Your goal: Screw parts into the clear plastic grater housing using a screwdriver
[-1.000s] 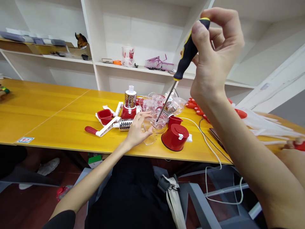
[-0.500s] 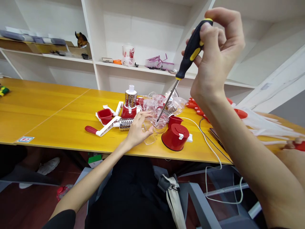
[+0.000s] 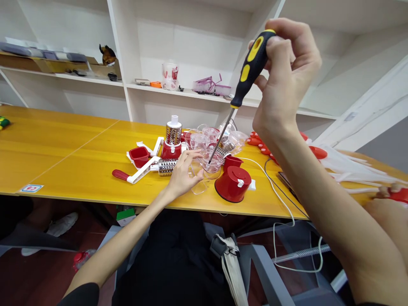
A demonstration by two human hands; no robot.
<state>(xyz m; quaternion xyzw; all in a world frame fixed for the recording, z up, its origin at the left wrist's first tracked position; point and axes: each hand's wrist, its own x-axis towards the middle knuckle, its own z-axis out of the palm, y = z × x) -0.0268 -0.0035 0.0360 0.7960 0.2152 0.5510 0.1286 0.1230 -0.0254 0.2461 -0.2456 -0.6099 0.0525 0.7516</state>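
Note:
My right hand (image 3: 285, 80) is raised high and closed around the black and yellow handle of a screwdriver (image 3: 247, 72). Its metal shaft slants down-left, and the tip rests inside a clear plastic housing (image 3: 212, 163) on the yellow table (image 3: 79, 170). My left hand (image 3: 185, 172) holds that clear housing from the left, fingers curled against it. A red round base (image 3: 233, 183) stands just right of the housing. A steel grater drum (image 3: 167, 166) lies left of my left hand.
Another upright steel drum on a red part (image 3: 173, 138), a small red cup (image 3: 139, 156), a white handle with a red grip (image 3: 132, 175) and more clear parts (image 3: 219, 136) crowd the table. A white cable (image 3: 277, 199) runs off the front edge. Shelves (image 3: 178, 89) stand behind.
The screwdriver handle has turned in my right fingers, showing more yellow. The tip stays in the clear housing. My left hand has not moved.

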